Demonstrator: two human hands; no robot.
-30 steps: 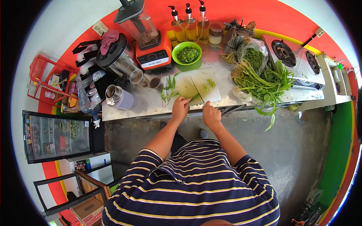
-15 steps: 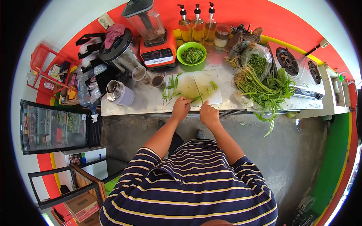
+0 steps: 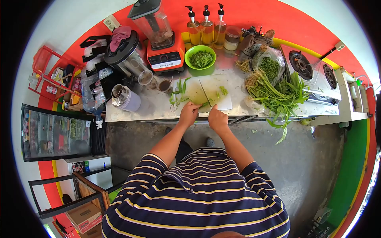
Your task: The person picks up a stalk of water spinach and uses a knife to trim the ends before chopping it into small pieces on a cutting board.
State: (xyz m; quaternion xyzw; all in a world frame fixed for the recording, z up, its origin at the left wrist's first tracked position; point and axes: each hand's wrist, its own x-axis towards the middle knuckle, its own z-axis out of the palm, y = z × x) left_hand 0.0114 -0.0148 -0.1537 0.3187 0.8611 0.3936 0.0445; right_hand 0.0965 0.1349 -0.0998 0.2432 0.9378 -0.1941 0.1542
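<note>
My right hand (image 3: 218, 119) is closed around the handle of a knife (image 3: 206, 93), whose blade points away from me over a white cutting board (image 3: 226, 102). At the board's near edge, my left hand (image 3: 189, 114) pinches green stems (image 3: 204, 105) that lie against the blade. Small chopped green pieces (image 3: 223, 91) rest on the board to the right of the knife. Longer leaves (image 3: 181, 88) lie along its left side. Behind the board, a green bowl (image 3: 187, 58) holds chopped greens (image 3: 201, 59).
Bundled leafy greens (image 3: 281, 93) hang over the counter's front edge at right, beside a plastic bag of greens (image 3: 271, 68) and a gas stove (image 3: 313, 93). A red blender (image 3: 165, 54), glass cups (image 3: 164, 85) and a jar (image 3: 129, 99) stand left. Pump bottles (image 3: 206, 29) line the wall.
The knife blade has tilted a little further left at its tip. Both hands stay at the board's near edge, and the whole view has shifted slightly.
</note>
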